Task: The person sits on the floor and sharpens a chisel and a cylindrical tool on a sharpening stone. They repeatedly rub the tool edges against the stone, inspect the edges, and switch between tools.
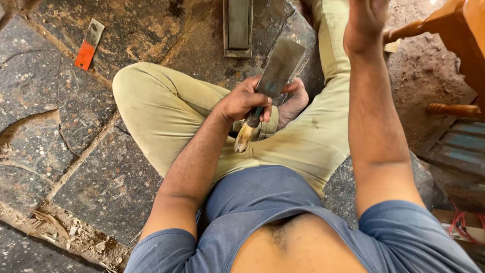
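Head view: left hand point(246, 99) clenched around a broad chisel point(275, 81) over the lap, right hand point(365, 23) raised beyond it, its fingers out of frame, so its grip cannot be told

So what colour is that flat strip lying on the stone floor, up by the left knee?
The flat strip is orange-red on its lower part and dull grey at the upper end, seen in the head view.

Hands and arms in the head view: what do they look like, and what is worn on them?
Both hands, left and right, are bare: no gloves, rings or watch visible. The forearms are uncovered too. Short blue sleeves of a dusty T-shirt end above the elbows. The right hand's fingers are cut off by the frame's top edge.
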